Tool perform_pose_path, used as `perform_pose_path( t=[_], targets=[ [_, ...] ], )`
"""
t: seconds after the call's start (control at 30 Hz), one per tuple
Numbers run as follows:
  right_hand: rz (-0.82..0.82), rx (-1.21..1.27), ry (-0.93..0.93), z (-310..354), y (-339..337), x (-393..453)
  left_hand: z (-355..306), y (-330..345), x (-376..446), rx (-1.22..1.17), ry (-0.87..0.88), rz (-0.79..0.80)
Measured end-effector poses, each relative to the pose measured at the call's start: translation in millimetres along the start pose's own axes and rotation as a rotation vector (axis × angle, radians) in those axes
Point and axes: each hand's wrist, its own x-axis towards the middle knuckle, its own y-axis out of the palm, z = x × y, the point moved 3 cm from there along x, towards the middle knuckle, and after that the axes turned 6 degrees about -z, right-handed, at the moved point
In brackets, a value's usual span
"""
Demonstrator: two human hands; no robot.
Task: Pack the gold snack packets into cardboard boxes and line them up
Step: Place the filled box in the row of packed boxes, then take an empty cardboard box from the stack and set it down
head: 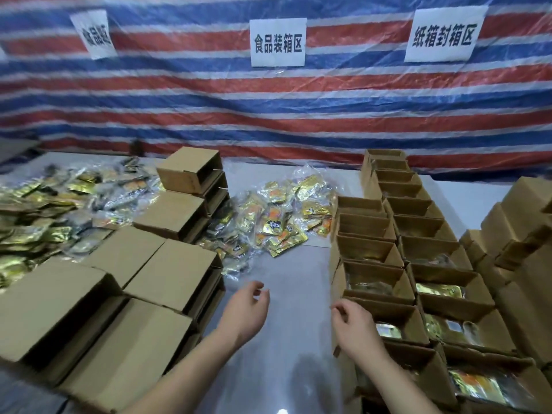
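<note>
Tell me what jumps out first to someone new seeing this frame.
The striped tarp with three white signs fills the back. Below it, a heap of gold snack packets lies mid-table, between closed cardboard boxes on the left and two rows of open boxes on the right. Both the left hand and right hand hover empty over the table.

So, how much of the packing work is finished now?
Done: two rows of open boxes stand lined up at right, the nearer ones showing gold packets inside. In hand: nothing; left hand and right hand hover empty. Left: the packet pile and stacked boxes.
</note>
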Motion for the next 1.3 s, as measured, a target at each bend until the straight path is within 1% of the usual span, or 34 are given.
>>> perform_pose_path(
  t=[0.1,0.2,0.27,0.33,0.37,0.43,0.57,0.7,0.8,0.9,1.0,1.03,1.1,1.13,1.2,1.3],
  targets=[
    [0.033,-0.013,-0.035,25,22,20,19,-40,25,0.122,0.068,-0.08],
    [0.077,-0.062,-0.043,47,46,32,42,-76,42,0.277,0.108,-0.113],
    [0.09,-0.065,-0.054,59,61,39,57,-103,52,0.399,0.164,-0.212],
    [0.117,-0.038,-0.051,70,79,45,72,-130,63,0.462,0.219,-0.327],
    [0.131,-0.026,-0.043,76,87,48,79,-143,68,0.515,0.22,-0.36],
    [0.17,-0.014,-0.042,89,104,55,91,-166,75,0.636,0.146,-0.35],
    [0.238,0.013,-0.095,126,137,67,111,-203,80,0.719,0.075,-0.355],
    [0.287,0.037,-0.18,161,163,72,149,-229,66,0.871,-0.119,-0.29],
    [0.322,0.06,-0.231,177,175,73,174,-234,49,0.889,-0.229,-0.239],
    [0.356,0.066,-0.282,187,181,69,181,-234,37,0.873,-0.249,-0.245],
    [0.388,0.065,-0.294,192,179,67,176,-236,35,0.92,-0.234,-0.236],
    [0.395,0.072,-0.296,193,176,66,170,-241,34,0.897,-0.223,-0.257],
    [0.382,0.105,-0.291,196,165,66,147,-252,34,0.803,-0.172,-0.357],
    [0.363,0.134,-0.28,199,157,67,128,-256,34,0.765,-0.136,-0.406],
    [0.314,0.218,-0.249,206,137,69,82,-253,36,0.717,-0.037,-0.431],
    [0.249,0.36,-0.279,216,100,69,14,-225,55,0.693,0.178,-0.365]
  ],
)
